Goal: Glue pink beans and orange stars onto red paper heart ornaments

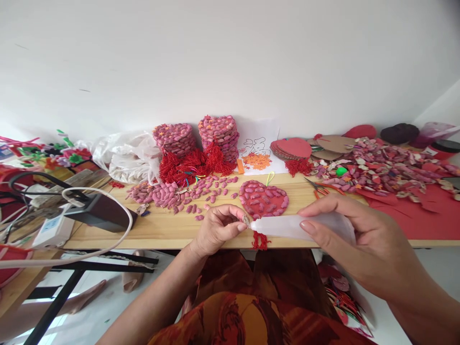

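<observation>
My right hand (359, 235) is wrapped round a translucent white squeeze bottle (287, 226), tilted nearly flat with its nozzle pointing left. The nozzle tip meets a small peanut shell piece (246, 220) pinched between the thumb and forefinger of my left hand (221, 227). Just behind them, on the wooden table (168, 237), lies a red heart-shaped piece (264, 207) partly covered in pink shells, with a yellow-green loop (270, 178) at its top and a red tassel (260, 240) hanging at the table's front edge. Loose pink shells (165, 196) are spread left of the heart.
Two stacks of shell-covered pieces (218, 134) with red tassels stand near the wall. Orange cutouts (257, 162) lie on white paper. Pliers (318, 188), heart boards (293, 147) and a shell pile (377, 163) are at right; a black adapter (100, 211) with cables at left.
</observation>
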Available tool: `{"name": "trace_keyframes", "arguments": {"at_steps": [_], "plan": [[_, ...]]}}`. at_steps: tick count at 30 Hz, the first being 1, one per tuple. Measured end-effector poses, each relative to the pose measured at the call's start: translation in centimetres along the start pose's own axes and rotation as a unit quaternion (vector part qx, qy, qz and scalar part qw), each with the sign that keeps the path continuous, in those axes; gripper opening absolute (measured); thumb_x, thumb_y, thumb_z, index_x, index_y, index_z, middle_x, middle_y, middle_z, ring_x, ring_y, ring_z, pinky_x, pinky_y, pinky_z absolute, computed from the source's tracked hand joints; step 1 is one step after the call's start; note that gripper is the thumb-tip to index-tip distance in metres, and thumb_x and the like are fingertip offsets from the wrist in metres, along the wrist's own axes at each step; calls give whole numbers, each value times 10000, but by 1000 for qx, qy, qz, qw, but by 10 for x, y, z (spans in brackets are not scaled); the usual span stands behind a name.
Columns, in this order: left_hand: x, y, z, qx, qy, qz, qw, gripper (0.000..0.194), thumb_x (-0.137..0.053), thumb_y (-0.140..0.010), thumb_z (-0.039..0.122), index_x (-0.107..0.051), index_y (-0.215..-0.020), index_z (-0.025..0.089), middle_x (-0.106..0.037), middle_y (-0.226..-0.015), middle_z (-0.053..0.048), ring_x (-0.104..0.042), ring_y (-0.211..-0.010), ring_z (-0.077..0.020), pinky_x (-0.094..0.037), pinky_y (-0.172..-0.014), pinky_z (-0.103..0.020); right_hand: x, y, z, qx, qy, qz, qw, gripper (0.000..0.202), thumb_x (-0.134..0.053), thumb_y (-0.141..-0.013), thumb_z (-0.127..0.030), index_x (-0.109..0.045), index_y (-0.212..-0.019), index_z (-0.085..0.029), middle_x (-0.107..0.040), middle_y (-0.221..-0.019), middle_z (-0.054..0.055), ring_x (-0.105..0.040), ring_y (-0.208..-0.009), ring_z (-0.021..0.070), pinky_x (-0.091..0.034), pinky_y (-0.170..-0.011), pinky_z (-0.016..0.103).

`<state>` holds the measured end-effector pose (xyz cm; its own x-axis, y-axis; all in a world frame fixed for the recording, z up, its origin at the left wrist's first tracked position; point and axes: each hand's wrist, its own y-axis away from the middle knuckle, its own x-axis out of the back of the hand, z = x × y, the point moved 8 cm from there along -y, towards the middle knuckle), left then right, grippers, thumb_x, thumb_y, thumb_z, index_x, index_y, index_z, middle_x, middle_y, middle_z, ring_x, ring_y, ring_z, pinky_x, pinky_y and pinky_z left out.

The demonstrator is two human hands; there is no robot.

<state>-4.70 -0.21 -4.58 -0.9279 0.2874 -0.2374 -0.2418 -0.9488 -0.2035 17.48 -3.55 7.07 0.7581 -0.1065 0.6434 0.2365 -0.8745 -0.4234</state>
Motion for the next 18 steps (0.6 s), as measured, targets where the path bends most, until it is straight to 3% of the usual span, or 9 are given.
{"name": "trace_keyframes", "arguments": {"at_steps": [5, 12, 18], "plan": [[1, -1, 0, 1, 0, 5, 1000, 203, -832, -722, 287, -710, -797, 143, -690, -750, -33, -586, -685, -117, -470, -676, -235, -2, -2, 6, -10, -4, 2, 1000, 56, -682, -858, -350, -681, -883, -300, -703, -742, -20, -622, -652, 157, -437, -484, 232], [2, -2, -1, 2, -4, 24, 1000, 231, -842, -710, 313, -714, -795, 141, -715, -784, -51, -613, -705, -131, -491, -686, -241, -11, 7, 18, -151, -113, 25, 982, 157, -689, -843, -424, -689, -839, -266, -655, -720, 5, -525, -536, 137, -396, -440, 254], [1, -5, -3, 8, 19, 32, 999, 203, -836, -720, 310, -726, -787, 152, -705, -752, -34, -604, -705, -121, -480, -700, -236, -19, 12, 31, -195, -168, 36, 966, 174, -688, -834, -437, -686, -841, -263, -619, -685, -1, -445, -493, 131, -348, -439, 277]]}}
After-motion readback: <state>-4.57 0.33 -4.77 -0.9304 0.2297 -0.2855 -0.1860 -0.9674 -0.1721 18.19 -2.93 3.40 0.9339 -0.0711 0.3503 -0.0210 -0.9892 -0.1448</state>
